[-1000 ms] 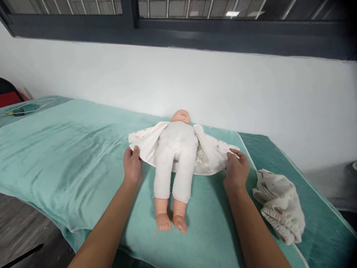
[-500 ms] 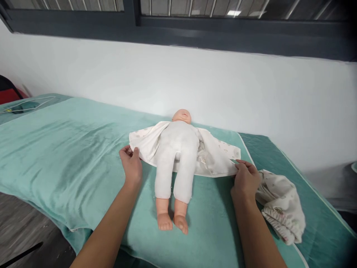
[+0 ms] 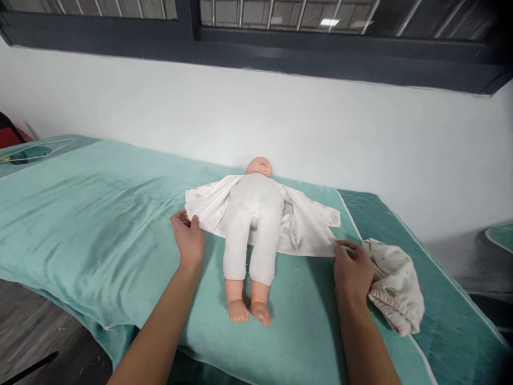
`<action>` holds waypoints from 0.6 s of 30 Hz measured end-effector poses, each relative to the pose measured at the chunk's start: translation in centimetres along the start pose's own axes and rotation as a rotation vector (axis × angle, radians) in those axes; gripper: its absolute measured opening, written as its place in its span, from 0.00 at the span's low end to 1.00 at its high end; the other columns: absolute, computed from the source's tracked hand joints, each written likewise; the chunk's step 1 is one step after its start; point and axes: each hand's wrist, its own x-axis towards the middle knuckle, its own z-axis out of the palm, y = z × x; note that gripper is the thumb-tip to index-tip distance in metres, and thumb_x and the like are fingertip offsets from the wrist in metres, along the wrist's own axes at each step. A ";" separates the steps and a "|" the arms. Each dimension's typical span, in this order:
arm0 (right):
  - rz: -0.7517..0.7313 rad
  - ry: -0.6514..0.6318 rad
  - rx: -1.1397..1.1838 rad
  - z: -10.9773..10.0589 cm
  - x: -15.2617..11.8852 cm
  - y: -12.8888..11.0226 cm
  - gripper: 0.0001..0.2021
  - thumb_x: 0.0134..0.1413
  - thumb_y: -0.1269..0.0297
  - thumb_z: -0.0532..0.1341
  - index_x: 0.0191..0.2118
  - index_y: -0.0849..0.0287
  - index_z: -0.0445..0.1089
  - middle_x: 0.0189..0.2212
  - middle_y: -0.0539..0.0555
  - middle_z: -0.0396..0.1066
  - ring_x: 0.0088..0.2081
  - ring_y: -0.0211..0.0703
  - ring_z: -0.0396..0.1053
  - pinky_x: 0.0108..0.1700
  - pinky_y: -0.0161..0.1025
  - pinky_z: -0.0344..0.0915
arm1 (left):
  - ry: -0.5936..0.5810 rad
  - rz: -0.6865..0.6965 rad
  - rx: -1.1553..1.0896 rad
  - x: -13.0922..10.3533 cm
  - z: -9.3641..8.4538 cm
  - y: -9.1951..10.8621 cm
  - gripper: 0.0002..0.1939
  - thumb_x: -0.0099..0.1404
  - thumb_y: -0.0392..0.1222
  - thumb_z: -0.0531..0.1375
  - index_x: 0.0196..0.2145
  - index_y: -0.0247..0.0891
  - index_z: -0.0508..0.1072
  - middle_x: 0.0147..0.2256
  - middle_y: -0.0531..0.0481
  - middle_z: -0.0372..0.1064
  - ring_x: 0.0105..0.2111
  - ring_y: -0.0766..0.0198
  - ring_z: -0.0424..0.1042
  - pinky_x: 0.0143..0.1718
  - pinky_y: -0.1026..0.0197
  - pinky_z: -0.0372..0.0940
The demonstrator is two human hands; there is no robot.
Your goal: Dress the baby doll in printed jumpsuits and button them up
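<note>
A baby doll with a white cloth body lies on its back, feet toward me. Spread out beneath it is a white baby shirt with a small print, its sleeves out to both sides and its front open. My left hand pinches the shirt's edge below the left sleeve. At the opposite side, my right hand pinches the lower right corner. Just beyond that hand rests a crumpled pair of printed baby pants with a gathered waistband. The doll's arms are not visible.
A light green blanket covers the bed, with a darker green sheet at the right. The white wall and dark window frame stand behind. A wire hanger lies far left.
My right hand has lowered slightly, drawing the shirt's right corner down and flatter. My left hand holds its place. The view has shifted a little.
</note>
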 end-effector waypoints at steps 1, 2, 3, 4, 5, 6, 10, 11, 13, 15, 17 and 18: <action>-0.014 -0.027 -0.054 -0.1 -0.2 0.0 0.14 0.44 0.61 0.59 0.38 0.59 0.75 0.21 0.50 0.69 0.22 0.40 0.61 0.28 0.39 0.57 | -0.012 0.021 0.046 0.0 -0.1 -0.1 0.17 0.62 0.35 0.58 0.48 0.40 0.62 0.38 0.52 0.61 0.36 0.66 0.65 0.38 0.60 0.63; -0.015 -0.043 -0.092 -0.2 -0.5 -0.1 0.14 0.45 0.61 0.59 0.38 0.59 0.75 0.22 0.51 0.70 0.23 0.41 0.62 0.30 0.40 0.58 | -0.019 0.048 0.086 0.0 -0.1 -0.1 0.18 0.60 0.32 0.58 0.48 0.39 0.62 0.38 0.52 0.61 0.37 0.64 0.64 0.41 0.58 0.63; -0.012 -0.050 -0.114 -0.2 -0.7 -0.2 0.15 0.45 0.60 0.59 0.38 0.59 0.75 0.23 0.51 0.71 0.24 0.42 0.63 0.31 0.40 0.59 | -0.020 0.079 0.115 0.0 -0.2 -0.2 0.20 0.58 0.30 0.58 0.48 0.39 0.63 0.39 0.51 0.61 0.39 0.63 0.64 0.44 0.57 0.63; -0.020 -0.054 -0.128 -0.3 -0.9 -0.3 0.15 0.46 0.59 0.59 0.38 0.59 0.75 0.24 0.52 0.71 0.25 0.43 0.64 0.32 0.41 0.59 | -0.017 0.116 0.133 0.0 -0.2 -0.3 0.22 0.57 0.29 0.58 0.49 0.39 0.63 0.40 0.50 0.60 0.42 0.62 0.64 0.46 0.56 0.62; -0.027 -0.048 -0.135 -0.3 -1.1 -0.4 0.15 0.46 0.59 0.59 0.39 0.60 0.75 0.24 0.52 0.71 0.25 0.44 0.65 0.33 0.41 0.59 | -0.013 0.157 0.146 0.0 -0.2 -0.4 0.23 0.55 0.28 0.57 0.49 0.39 0.63 0.42 0.48 0.60 0.44 0.61 0.64 0.47 0.54 0.62; -0.032 -0.038 -0.135 -0.3 -1.2 -0.4 0.16 0.47 0.58 0.59 0.39 0.60 0.75 0.24 0.52 0.71 0.25 0.44 0.65 0.33 0.41 0.59 | -0.006 0.201 0.161 0.0 -0.3 -0.5 0.24 0.55 0.27 0.57 0.49 0.39 0.63 0.45 0.47 0.58 0.46 0.59 0.63 0.48 0.53 0.62; -0.018 0.000 -0.079 -0.3 -1.4 -0.1 0.16 0.50 0.57 0.59 0.41 0.60 0.74 0.22 0.51 0.69 0.24 0.42 0.64 0.32 0.41 0.60 | 0.042 0.377 0.253 -0.2 -0.4 -0.3 0.22 0.55 0.28 0.58 0.48 0.38 0.64 0.49 0.44 0.56 0.52 0.54 0.58 0.55 0.47 0.57; -0.019 0.002 -0.060 -0.3 -1.5 -0.1 0.16 0.50 0.57 0.59 0.41 0.60 0.73 0.22 0.50 0.69 0.24 0.42 0.64 0.32 0.41 0.60 | 0.038 0.413 0.267 -0.3 -0.4 -0.2 0.20 0.56 0.29 0.58 0.47 0.38 0.64 0.48 0.44 0.57 0.53 0.54 0.58 0.56 0.46 0.56; -0.058 0.006 -0.037 -0.6 -2.2 0.1 0.15 0.52 0.58 0.58 0.41 0.60 0.72 0.23 0.51 0.69 0.25 0.43 0.65 0.33 0.41 0.62 | -0.010 0.460 0.258 -0.5 -0.4 -0.1 0.17 0.58 0.30 0.57 0.45 0.39 0.65 0.46 0.45 0.60 0.52 0.54 0.60 0.54 0.48 0.58; -0.205 0.003 -0.060 -1.2 -3.3 0.2 0.13 0.54 0.58 0.58 0.41 0.61 0.71 0.28 0.54 0.72 0.30 0.46 0.68 0.37 0.43 0.65 | -0.090 0.459 0.221 -0.8 -0.3 -0.1 0.14 0.60 0.31 0.56 0.44 0.39 0.66 0.44 0.46 0.63 0.48 0.56 0.63 0.48 0.52 0.62; -0.434 -0.001 -0.142 -2.3 -4.7 0.3 0.12 0.56 0.60 0.56 0.41 0.60 0.71 0.37 0.59 0.73 0.40 0.50 0.70 0.46 0.48 0.66 | -0.175 0.429 0.186 -1.1 -0.2 -0.1 0.12 0.61 0.32 0.55 0.43 0.40 0.67 0.43 0.46 0.66 0.43 0.58 0.66 0.43 0.56 0.63; -0.548 0.003 -0.204 -3.0 -5.4 0.4 0.11 0.57 0.61 0.56 0.42 0.60 0.70 0.40 0.61 0.73 0.45 0.52 0.69 0.50 0.50 0.65 | -0.218 0.418 0.175 -1.3 -0.2 0.0 0.11 0.62 0.33 0.55 0.43 0.40 0.68 0.42 0.47 0.67 0.41 0.59 0.67 0.42 0.56 0.63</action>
